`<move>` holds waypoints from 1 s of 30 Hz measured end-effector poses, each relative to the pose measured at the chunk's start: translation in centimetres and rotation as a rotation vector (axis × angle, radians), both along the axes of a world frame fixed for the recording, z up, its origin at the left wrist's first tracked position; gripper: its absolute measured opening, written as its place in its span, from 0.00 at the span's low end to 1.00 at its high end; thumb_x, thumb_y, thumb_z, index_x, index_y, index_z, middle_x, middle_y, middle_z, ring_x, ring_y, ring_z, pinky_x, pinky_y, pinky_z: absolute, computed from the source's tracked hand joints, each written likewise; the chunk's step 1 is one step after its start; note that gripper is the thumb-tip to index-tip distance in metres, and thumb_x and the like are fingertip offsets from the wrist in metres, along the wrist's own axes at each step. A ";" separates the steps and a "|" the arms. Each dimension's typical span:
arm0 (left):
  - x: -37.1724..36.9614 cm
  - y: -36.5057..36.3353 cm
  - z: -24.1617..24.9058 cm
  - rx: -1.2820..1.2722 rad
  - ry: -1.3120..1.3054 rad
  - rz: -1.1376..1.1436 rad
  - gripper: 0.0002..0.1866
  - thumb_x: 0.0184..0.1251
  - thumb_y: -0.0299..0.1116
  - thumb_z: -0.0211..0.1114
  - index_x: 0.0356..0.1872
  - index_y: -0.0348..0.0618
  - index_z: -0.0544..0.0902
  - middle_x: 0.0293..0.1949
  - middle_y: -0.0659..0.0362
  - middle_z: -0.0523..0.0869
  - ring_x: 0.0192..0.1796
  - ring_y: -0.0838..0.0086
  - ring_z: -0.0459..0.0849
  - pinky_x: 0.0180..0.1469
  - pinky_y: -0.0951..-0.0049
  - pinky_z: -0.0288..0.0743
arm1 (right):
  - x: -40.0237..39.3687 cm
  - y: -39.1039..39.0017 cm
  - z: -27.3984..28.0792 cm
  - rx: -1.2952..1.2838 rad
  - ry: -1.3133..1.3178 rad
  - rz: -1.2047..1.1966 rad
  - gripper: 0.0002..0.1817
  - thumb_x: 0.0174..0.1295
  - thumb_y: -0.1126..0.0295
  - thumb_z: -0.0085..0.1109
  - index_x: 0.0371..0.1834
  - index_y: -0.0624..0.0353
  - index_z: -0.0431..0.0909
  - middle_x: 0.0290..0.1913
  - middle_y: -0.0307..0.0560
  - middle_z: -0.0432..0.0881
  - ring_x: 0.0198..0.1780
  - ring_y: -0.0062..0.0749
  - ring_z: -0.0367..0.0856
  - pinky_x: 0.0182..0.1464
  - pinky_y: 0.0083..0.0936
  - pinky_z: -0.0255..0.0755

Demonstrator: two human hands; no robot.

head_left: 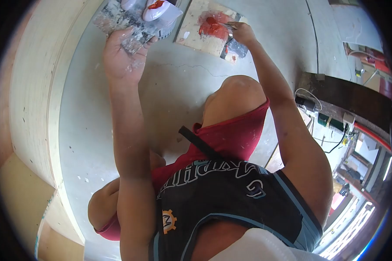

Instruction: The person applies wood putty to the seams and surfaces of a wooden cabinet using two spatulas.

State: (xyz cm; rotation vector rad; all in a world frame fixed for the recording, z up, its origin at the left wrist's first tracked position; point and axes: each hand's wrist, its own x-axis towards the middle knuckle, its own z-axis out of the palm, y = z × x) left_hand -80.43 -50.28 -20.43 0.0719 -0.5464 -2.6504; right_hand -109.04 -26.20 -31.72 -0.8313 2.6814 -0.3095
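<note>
My left hand [127, 56], palm up and dusted with white, grips the edge of a flat board [133, 41] smeared grey and white. On that board lie smooth white objects [154, 12], one bearing an orange-red smear; the frame's top edge cuts them off. My right hand [245, 33] is closed around a thin spatula-like tool [231, 26], mostly hidden by the fingers. Its end reaches the red paste [212, 27] spread on a pale wooden panel [187, 34]. A crumpled clear plastic piece [237, 48] lies on the panel's corner, below my right hand.
A light wooden panel structure [35, 87] runs along the left. The grey floor [170, 87] has a crack and white specks. At right, a dark beam [348, 93] has a white cable [309, 90] and a power adapter near it. My bent knees are close below.
</note>
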 end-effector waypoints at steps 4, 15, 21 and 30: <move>-3.0 1.8 1.2 -0.042 -0.218 0.049 0.19 0.55 0.25 0.54 0.51 0.39 0.71 0.46 0.54 0.80 0.48 0.63 0.79 0.43 0.59 0.75 | 1.1 0.4 0.4 0.211 0.136 0.076 0.22 0.54 0.71 0.45 0.53 0.37 0.76 0.46 0.47 0.81 0.50 0.41 0.78 0.52 0.36 0.72; -1.3 3.0 0.9 -0.078 -0.303 0.112 0.20 0.55 0.26 0.55 0.51 0.39 0.71 0.49 0.55 0.79 0.48 0.63 0.79 0.45 0.59 0.74 | 1.7 1.1 -1.9 0.109 0.082 0.023 0.17 0.58 0.72 0.49 0.51 0.48 0.77 0.45 0.45 0.83 0.45 0.36 0.81 0.47 0.35 0.74; -4.4 5.1 1.2 -0.017 -0.310 0.061 0.20 0.52 0.24 0.52 0.50 0.38 0.70 0.44 0.53 0.79 0.43 0.62 0.82 0.36 0.59 0.79 | 4.2 4.2 9.6 -1.010 -0.688 -0.276 0.17 0.53 0.84 0.58 0.48 0.67 0.77 0.43 0.42 0.82 0.42 0.23 0.79 0.47 0.22 0.74; -5.9 7.6 4.7 -0.110 -0.109 -0.082 0.21 0.53 0.24 0.51 0.52 0.38 0.70 0.47 0.53 0.79 0.46 0.61 0.81 0.43 0.57 0.78 | 11.0 1.6 19.6 -0.937 0.259 0.580 0.23 0.48 0.89 0.52 0.48 0.57 0.78 0.52 0.46 0.79 0.54 0.42 0.76 0.54 0.30 0.72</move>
